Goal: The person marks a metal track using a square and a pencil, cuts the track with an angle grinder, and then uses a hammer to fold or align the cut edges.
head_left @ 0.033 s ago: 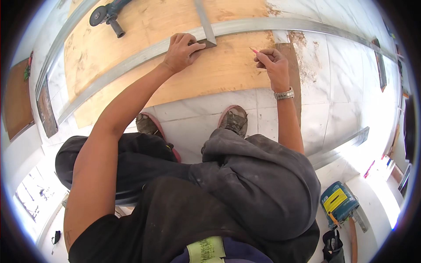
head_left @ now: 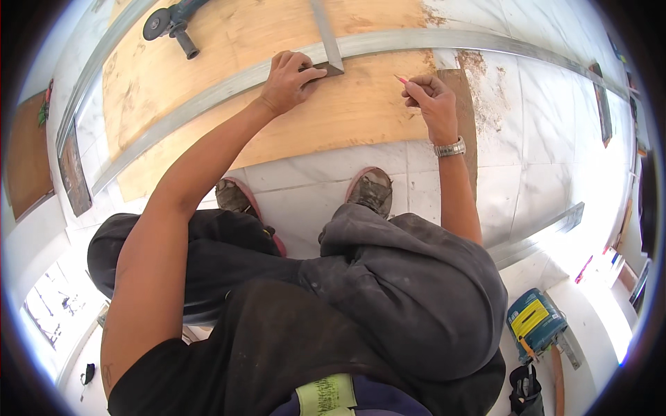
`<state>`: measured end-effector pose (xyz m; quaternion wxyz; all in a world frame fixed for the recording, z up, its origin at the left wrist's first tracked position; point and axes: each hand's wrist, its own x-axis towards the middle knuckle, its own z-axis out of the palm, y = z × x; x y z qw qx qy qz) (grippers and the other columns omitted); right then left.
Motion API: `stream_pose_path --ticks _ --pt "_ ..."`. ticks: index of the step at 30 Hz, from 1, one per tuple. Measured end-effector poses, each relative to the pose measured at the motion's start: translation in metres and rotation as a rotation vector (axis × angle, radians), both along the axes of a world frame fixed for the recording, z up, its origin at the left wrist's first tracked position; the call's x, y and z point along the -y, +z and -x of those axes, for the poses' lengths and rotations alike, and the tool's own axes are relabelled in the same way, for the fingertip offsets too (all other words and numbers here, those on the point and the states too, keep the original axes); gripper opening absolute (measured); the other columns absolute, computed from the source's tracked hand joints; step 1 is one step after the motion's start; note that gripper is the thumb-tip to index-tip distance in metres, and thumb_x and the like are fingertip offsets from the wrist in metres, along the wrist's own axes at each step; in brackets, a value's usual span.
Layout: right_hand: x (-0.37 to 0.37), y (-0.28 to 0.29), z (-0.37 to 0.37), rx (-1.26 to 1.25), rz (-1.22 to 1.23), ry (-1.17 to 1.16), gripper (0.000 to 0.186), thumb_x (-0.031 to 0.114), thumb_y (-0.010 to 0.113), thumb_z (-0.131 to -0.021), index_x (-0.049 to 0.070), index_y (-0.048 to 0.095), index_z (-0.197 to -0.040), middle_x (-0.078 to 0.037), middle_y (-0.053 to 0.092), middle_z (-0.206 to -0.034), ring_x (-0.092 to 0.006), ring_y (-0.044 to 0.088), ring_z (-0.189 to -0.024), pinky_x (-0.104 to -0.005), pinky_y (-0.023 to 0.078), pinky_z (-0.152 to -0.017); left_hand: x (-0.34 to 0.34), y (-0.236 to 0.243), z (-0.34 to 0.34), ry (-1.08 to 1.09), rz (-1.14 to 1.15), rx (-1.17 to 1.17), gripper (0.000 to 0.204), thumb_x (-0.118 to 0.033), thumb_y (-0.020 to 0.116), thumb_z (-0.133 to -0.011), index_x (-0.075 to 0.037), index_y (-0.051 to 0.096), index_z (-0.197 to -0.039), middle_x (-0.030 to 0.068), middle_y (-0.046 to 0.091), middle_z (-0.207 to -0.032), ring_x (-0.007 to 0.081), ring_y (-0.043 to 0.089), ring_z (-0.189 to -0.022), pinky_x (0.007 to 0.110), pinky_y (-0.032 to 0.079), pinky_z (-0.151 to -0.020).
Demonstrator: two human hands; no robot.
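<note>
My left hand (head_left: 286, 84) is closed on the dark stock of a metal square (head_left: 327, 35). The square's silver blade lies across a long grey metal bar (head_left: 208, 102), its stock along the bar's near side. In my right hand (head_left: 436, 107) a red pencil (head_left: 402, 80) is pinched, its tip pointing left toward the square. That hand is over the right edge of a plywood sheet (head_left: 277, 133), apart from the bar. A watch circles the right wrist.
An angle grinder (head_left: 182, 38) rests on the plywood at the far left. Another metal bar (head_left: 94, 66) curves along the left side. A dark wood strip (head_left: 463, 118) lies beside the plywood's right edge. On the tiled floor, a blue-green can (head_left: 538, 322) stands at the lower right.
</note>
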<state>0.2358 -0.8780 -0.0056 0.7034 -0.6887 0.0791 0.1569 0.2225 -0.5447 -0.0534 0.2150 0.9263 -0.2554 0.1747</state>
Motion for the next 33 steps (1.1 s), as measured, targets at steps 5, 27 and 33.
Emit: stream_pose_path --ticks 5,27,33 --pt "-0.024 0.001 -0.014 0.199 0.192 0.129 0.027 0.018 0.068 -0.095 -0.004 0.072 -0.111 -0.009 0.076 -0.089 -0.011 0.069 -0.075 -0.0248 0.055 -0.067 0.0 -0.002 -0.01 -0.029 0.048 -0.007 0.022 -0.017 0.084 -0.078 -0.018 0.078 -0.099 0.0009 0.06 -0.096 0.0239 0.056 -0.093 0.04 0.046 -0.089" --pt "-0.088 -0.024 -0.035 0.791 0.869 0.425 0.022 0.02 0.064 -0.096 0.012 0.076 -0.112 -0.01 0.075 -0.085 -0.0282 0.07 -0.086 -0.0502 0.04 -0.111 -0.002 -0.003 -0.013 -0.059 0.069 0.006 0.026 -0.012 0.085 -0.073 -0.018 0.078 -0.098 0.0018 0.059 -0.092 0.0245 0.057 -0.092 0.04 0.047 -0.088" --pt "-0.093 -0.023 -0.031 0.85 0.877 0.384 0.02 0.027 0.062 -0.098 0.015 0.078 -0.103 -0.011 0.072 -0.078 -0.0281 0.07 -0.084 -0.0501 0.041 -0.111 -0.003 -0.004 -0.014 -0.065 0.068 0.013 0.026 -0.013 0.085 -0.074 -0.018 0.078 -0.098 0.0018 0.059 -0.092 0.0251 0.057 -0.092 0.041 0.047 -0.088"
